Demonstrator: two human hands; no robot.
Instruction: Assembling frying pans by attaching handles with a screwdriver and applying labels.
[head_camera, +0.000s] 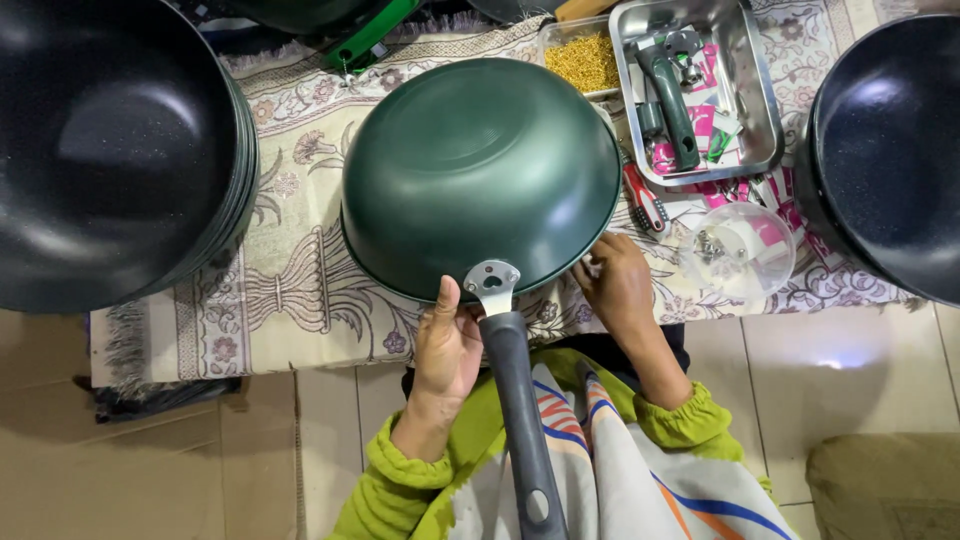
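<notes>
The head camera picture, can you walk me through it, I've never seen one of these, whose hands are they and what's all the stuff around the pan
This is one picture from a camera worn on a person's head, looking down at their own two bare hands. There is no machine.

An upside-down green pan lies on a patterned cloth, its dark handle pointing towards the person. The left hand rests against the handle where a metal bracket joins it to the pan. The right hand touches the pan's rim.

Stacks of dark pans stand on both sides. Behind are a metal tray with a spare handle, a box of small gold-coloured parts, a red-handled tool and a clear bowl.
</notes>
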